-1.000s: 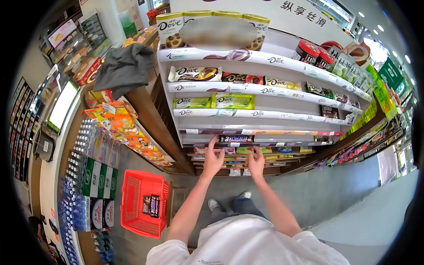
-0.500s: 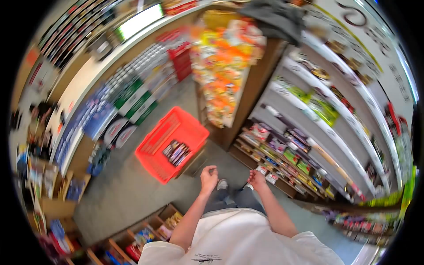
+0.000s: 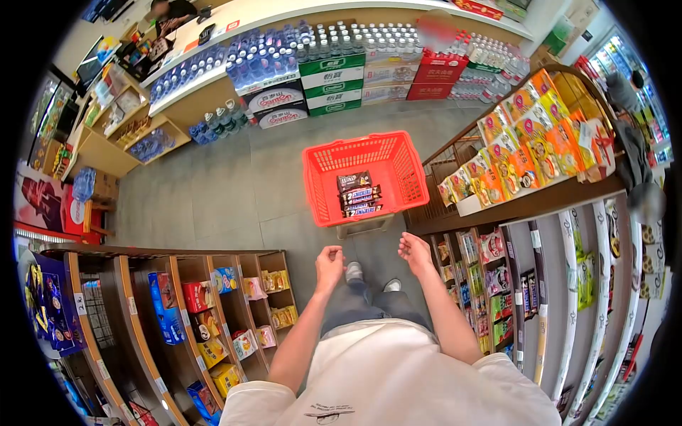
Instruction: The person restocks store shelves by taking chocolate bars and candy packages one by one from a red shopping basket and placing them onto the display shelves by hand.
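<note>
My left hand (image 3: 329,268) is held out low in front of me, nothing in it, its fingers loosely bent and partly apart. Level with it, my right hand (image 3: 417,253) is also bare, fingers curved with gaps between them. Just ahead of both hands, without contact, a red plastic shopping basket (image 3: 366,148) rests on a small stool (image 3: 364,227). Inside lie several Snickers bars (image 3: 361,201) and a dark brown M&M's packet (image 3: 354,182).
Shelves of boxed snacks (image 3: 213,312) stand on my left, candy shelves (image 3: 497,284) on my right. A rack of orange and yellow snack bags (image 3: 526,142) is beside the basket. Bottled-water packs (image 3: 332,78) line the counter (image 3: 284,15), with a person (image 3: 172,15) behind it at far left.
My view has swung left, bringing the counter across the front and the left shelves fully into view. The basket now appears straight ahead. Both hands stay raised and hold nothing visible.
</note>
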`<state>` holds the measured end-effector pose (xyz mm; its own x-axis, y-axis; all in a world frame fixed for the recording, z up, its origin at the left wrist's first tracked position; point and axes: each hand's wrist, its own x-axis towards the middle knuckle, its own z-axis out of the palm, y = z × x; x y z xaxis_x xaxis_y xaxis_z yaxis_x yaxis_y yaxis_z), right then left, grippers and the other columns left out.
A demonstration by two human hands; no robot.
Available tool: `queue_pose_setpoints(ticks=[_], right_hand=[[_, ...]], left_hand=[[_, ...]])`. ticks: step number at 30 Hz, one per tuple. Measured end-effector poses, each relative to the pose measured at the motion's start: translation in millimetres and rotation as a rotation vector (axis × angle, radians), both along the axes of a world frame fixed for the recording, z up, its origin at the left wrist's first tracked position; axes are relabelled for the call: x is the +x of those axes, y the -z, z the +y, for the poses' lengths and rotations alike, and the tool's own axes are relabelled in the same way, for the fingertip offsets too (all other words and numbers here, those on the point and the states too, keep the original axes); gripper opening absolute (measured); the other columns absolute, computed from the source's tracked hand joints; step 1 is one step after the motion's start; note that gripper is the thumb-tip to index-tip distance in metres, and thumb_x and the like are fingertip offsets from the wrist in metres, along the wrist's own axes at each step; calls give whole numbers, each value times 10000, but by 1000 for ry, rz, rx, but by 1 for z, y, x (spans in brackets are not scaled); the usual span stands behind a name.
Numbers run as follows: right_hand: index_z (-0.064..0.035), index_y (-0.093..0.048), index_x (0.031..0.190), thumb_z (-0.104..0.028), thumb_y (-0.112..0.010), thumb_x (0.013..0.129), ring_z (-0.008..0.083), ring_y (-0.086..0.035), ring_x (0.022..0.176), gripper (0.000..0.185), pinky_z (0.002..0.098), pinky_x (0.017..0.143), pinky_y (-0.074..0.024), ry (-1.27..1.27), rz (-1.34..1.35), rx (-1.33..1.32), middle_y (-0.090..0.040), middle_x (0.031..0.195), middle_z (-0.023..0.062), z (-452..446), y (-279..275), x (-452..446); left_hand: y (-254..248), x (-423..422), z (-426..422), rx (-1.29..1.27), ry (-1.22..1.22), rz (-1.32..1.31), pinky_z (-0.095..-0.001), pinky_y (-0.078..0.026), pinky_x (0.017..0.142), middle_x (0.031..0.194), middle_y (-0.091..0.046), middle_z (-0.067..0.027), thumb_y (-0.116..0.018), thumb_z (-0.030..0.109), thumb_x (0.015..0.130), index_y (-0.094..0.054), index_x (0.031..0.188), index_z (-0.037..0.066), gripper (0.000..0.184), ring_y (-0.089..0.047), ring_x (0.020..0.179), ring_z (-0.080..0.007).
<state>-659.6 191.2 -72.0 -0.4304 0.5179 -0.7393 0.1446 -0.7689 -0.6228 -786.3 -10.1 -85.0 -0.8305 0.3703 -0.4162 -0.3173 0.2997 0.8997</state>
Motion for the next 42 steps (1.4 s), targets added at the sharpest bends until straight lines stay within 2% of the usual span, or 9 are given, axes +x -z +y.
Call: queue_pose_setpoints(ticks=[8, 15, 18, 23, 25, 26, 31, 34, 42], right_hand=[[-61, -601, 941, -172, -629, 821, 107, -548, 671, 166, 288, 609, -475, 24, -49, 38, -587, 762, 15, 15, -6, -25], [2, -589, 935, -113, -560, 858, 118, -577, 645, 142, 269, 561, -508, 37, -112, 362, -610, 750, 45, 34, -4, -49], [40, -591, 909, -115, -552, 856, 121, -603, 641, 169, 272, 605, -502, -166, -304, 881, -639, 715, 91, 53, 1, -65], [30, -606, 964, -112, -571, 826, 218, -641, 754, 202, 330, 703, -500, -381, -339, 1047, -655, 810, 162, 94, 15, -109], [35, -602, 986, -130, -572, 820, 285, -634, 862, 236, 360, 774, -491, -746, -434, 1135, -646, 893, 206, 108, 40, -125], [34, -591, 1017, -159, -579, 809, 328, -598, 963, 284, 379, 845, -471, -856, -512, 1009, -624, 969, 233, 112, 58, -133], [35, -564, 1074, -214, -603, 784, 345, -585, 978, 384, 390, 863, -467, -1194, -641, 769, -607, 1010, 244, 116, 107, -163], [10, -597, 1047, -252, -585, 764, 355, -547, 1048, 386, 422, 908, -438, -1357, -747, 413, -585, 1081, 230, 118, 131, -175], [-46, -626, 1033, -312, -619, 755, 345, -575, 1005, 385, 437, 884, -451, -1318, -732, 480, -608, 1052, 201, 109, 195, -157]], left_hand=[[8, -21, 9, 72, -6, -191, -276, -540, 516, 865, -627, -118, -529, 98, 862, -571, 993, -38, 193, -619, 726, -153], [6, -65, 24, 134, -27, -183, -300, -558, 577, 917, -621, -160, -474, 57, 876, -534, 1047, -56, 214, -628, 832, -202], [1, -84, 43, 148, -57, -150, -299, -561, 591, 924, -622, -166, -475, 57, 875, -539, 1052, -57, 219, -629, 838, -206], [-3, -116, 79, -58, 33, 23, -309, -544, 661, 948, -638, -181, -518, 95, 862, -554, 1058, -85, 269, -630, 866, -211], [23, -126, 89, -102, 64, 42, -329, -518, 744, 960, -640, -196, -543, 124, 844, -554, 1077, -84, 312, -633, 880, -227], [31, -128, 95, -188, 125, 73, -335, -504, 778, 971, -636, -208, -549, 131, 835, -554, 1083, -81, 326, -633, 892, -243], [58, -144, 115, -529, 328, -151, -345, -478, 839, 984, -617, -255, -585, 192, 785, -543, 1117, -61, 420, -617, 949, -301], [110, -141, 110, -641, 362, -123, -369, -468, 852, 995, -612, -258, -599, 207, 766, -535, 1134, -47, 451, -601, 976, -320], [165, -131, 104, -490, 477, -235, -338, -468, 843, 1044, -625, -189, -625, 159, 776, -555, 1120, -28, 397, -605, 994, -258]])
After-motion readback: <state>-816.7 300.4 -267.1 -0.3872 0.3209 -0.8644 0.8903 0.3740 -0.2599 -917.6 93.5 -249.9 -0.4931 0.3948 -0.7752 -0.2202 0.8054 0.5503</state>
